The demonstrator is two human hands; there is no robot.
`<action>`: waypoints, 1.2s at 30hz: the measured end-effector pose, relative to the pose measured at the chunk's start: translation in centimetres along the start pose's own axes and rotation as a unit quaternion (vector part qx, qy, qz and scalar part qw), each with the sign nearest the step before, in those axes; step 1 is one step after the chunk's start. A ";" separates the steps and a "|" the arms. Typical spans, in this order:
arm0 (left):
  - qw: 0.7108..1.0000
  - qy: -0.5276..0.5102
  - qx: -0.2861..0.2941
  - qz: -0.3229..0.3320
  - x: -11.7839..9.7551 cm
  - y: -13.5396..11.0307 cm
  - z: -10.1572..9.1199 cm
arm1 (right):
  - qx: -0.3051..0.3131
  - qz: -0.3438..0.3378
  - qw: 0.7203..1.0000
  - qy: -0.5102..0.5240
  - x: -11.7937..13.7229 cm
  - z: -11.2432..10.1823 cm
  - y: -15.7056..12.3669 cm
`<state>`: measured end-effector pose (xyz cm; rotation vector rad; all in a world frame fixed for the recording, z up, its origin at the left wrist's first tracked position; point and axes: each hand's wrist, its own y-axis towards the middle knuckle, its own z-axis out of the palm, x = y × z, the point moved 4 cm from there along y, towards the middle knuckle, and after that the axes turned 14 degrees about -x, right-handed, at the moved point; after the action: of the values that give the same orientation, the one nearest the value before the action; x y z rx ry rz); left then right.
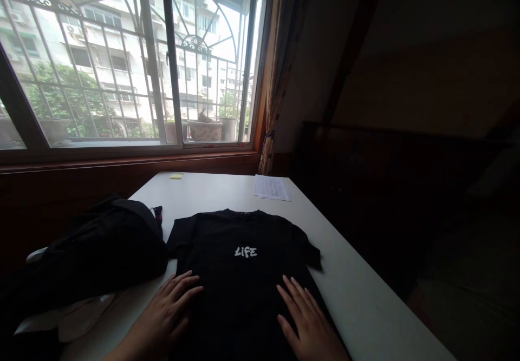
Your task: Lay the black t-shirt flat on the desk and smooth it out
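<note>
A black T-shirt point(239, 290) with white lettering on its chest lies spread on the white table, its collar toward the window. My left hand point(168, 307) rests on the shirt's left side with fingers stretched out. On the right side of the shirt, my right hand point(304, 317) lies flat with its fingers apart. Neither hand grips the fabric. The shirt's lower end runs out of view at the bottom. One sleeve reaches the table's right part; the other touches a dark heap of clothes.
To the left sits the heap of dark clothes point(117, 242), with some pale cloth beneath it. Paper sheets point(272, 187) and a yellow sticky note point(176, 176) lie near the far edge of the white table point(357, 290). Behind it are a barred window point(174, 79) and a tied curtain point(273, 106).
</note>
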<state>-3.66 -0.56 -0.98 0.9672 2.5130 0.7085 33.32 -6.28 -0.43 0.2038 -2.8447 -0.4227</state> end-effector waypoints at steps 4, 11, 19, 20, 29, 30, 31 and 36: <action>0.999 -0.028 -0.034 -0.032 -0.6 0.7 -1.3 | -0.003 -0.007 1.000 0.005 -0.1 0.1 0.1; 0.996 -0.058 -0.007 -0.068 -1.5 2.0 -3.0 | -0.012 -0.012 1.000 0.005 -0.5 0.4 0.0; 0.994 -0.053 -0.017 -0.092 -0.7 2.0 -2.8 | -0.002 0.004 1.000 0.001 -0.5 0.2 -0.1; 0.993 -0.055 -0.016 -0.101 -0.4 1.9 -2.8 | 0.003 0.006 1.000 0.001 -0.5 0.2 -0.1; 0.986 -0.077 -0.002 -0.147 0.5 2.0 -2.6 | 0.002 0.012 1.000 -0.008 0.4 -0.7 -0.4; 0.986 -0.079 -0.004 -0.150 0.6 2.0 -2.5 | -0.001 0.012 1.000 -0.011 0.5 -0.8 -0.4; 0.985 -0.080 -0.007 -0.152 0.6 2.1 -2.4 | -0.004 0.012 1.000 -0.013 0.5 -0.9 -0.5; 0.985 -0.085 -0.016 -0.152 0.9 2.2 -1.7 | -0.003 0.014 1.000 -0.019 0.7 -1.0 -0.3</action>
<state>-4.00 0.96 1.53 0.5853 2.4163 0.5460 33.00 -6.93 0.59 0.1550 -2.8787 -0.4327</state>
